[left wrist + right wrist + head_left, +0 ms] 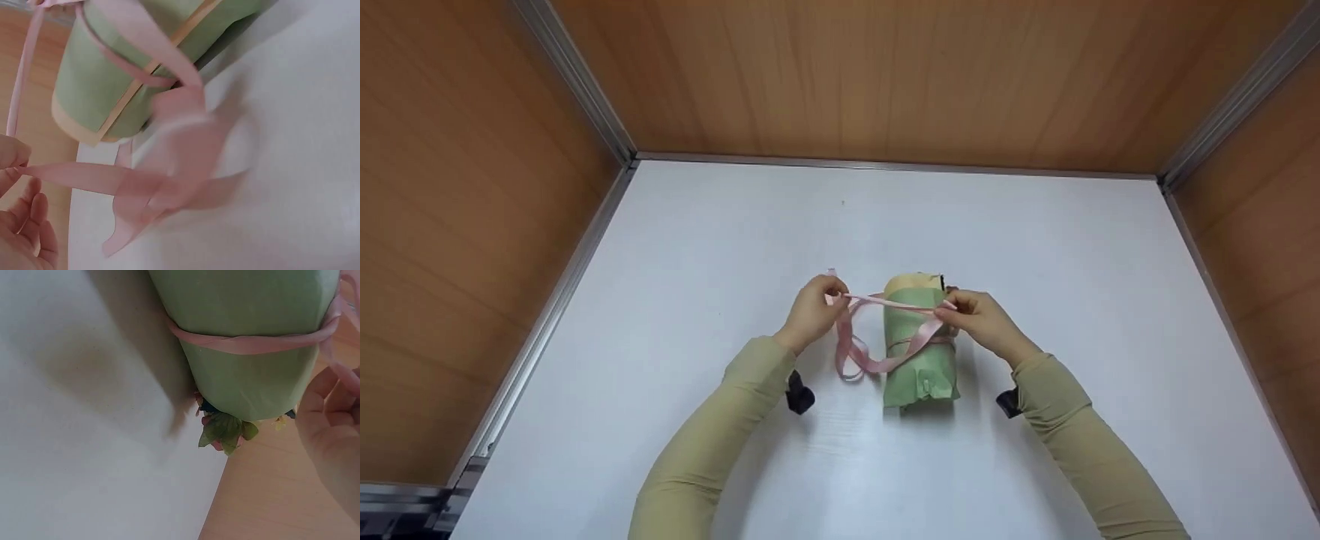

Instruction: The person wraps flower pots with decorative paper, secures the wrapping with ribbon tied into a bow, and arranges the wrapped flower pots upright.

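Note:
A bouquet wrapped in green paper point(911, 322) with a pale yellow inner layer lies on the white table. Pink ribbon point(877, 366) circles the wrapping, and a long loop trails to its left. My left hand point(810, 313) pinches the ribbon left of the bouquet; in the left wrist view a strand runs from the fingertips point(21, 152) toward the wrapping. Over the bouquet's right edge, my right hand point(981, 321) pinches another part, with a taut strand stretched between both hands. Green leaves and small flowers point(226, 432) poke out at one end in the right wrist view.
The white table point(720, 247) is bounded by wood-grain panels point(885, 82) at the back and both sides, with metal rails point(577, 82) along the joins. A dark wrist device point(799, 394) hangs under the left sleeve, another point(1009, 403) under the right.

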Demonstrator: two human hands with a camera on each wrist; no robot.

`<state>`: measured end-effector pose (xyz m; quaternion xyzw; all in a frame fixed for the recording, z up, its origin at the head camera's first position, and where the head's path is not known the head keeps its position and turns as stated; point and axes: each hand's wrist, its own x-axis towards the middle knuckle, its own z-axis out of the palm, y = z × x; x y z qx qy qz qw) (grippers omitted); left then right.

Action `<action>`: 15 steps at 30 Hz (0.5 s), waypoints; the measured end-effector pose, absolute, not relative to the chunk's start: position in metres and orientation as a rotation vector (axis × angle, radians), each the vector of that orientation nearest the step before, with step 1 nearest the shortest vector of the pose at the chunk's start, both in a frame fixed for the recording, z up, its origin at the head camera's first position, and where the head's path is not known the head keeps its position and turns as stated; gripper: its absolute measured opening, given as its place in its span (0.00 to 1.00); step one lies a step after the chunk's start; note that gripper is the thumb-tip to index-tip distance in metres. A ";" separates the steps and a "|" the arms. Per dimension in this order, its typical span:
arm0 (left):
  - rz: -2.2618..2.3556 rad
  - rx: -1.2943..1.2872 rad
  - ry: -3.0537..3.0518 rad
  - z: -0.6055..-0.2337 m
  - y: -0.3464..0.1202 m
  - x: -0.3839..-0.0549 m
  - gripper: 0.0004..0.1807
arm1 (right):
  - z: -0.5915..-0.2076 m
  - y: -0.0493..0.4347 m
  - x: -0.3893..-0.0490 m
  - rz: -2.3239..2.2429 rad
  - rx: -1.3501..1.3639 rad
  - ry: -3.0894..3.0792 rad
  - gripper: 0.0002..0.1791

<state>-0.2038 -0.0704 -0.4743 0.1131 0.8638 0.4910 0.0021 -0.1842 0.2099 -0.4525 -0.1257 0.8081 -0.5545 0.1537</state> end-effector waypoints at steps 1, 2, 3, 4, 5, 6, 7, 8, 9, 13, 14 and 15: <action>1.556 0.322 2.732 -0.470 -0.077 -0.205 0.03 | -0.453 0.210 -0.185 -1.595 -0.357 2.313 0.09; 1.574 0.286 2.752 -0.466 -0.084 -0.206 0.03 | -0.454 0.211 -0.185 -1.599 -0.354 2.311 0.09; 1.585 0.251 2.776 -0.462 -0.091 -0.207 0.03 | -0.455 0.211 -0.186 -1.601 -0.350 2.314 0.09; 1.598 0.215 2.803 -0.458 -0.098 -0.208 0.03 | -0.455 0.211 -0.186 -1.607 -0.347 2.315 0.10; 1.606 0.187 2.828 -0.455 -0.105 -0.209 0.03 | -0.456 0.212 -0.187 -1.614 -0.339 2.318 0.10; 1.608 0.160 2.852 -0.451 -0.112 -0.210 0.04 | -0.457 0.212 -0.187 -1.621 -0.329 2.324 0.10; 1.607 0.132 2.868 -0.448 -0.119 -0.210 0.04 | -0.458 0.212 -0.187 -1.631 -0.316 2.329 0.10; 1.595 0.103 2.882 -0.444 -0.126 -0.211 0.04 | -0.459 0.212 -0.188 -1.639 -0.306 2.337 0.10; 1.579 0.079 2.900 -0.441 -0.132 -0.211 0.05 | -0.460 0.213 -0.188 -1.647 -0.292 2.345 0.10; 1.454 -0.023 2.953 -0.431 -0.155 -0.210 0.06 | -0.463 0.212 -0.191 -1.715 -0.200 2.347 0.10; 1.430 -0.046 2.951 -0.429 -0.159 -0.209 0.07 | -0.463 0.212 -0.193 -1.728 -0.170 2.349 0.10; 1.417 -0.067 2.937 -0.428 -0.162 -0.208 0.07 | -0.463 0.212 -0.194 -1.745 -0.137 2.345 0.09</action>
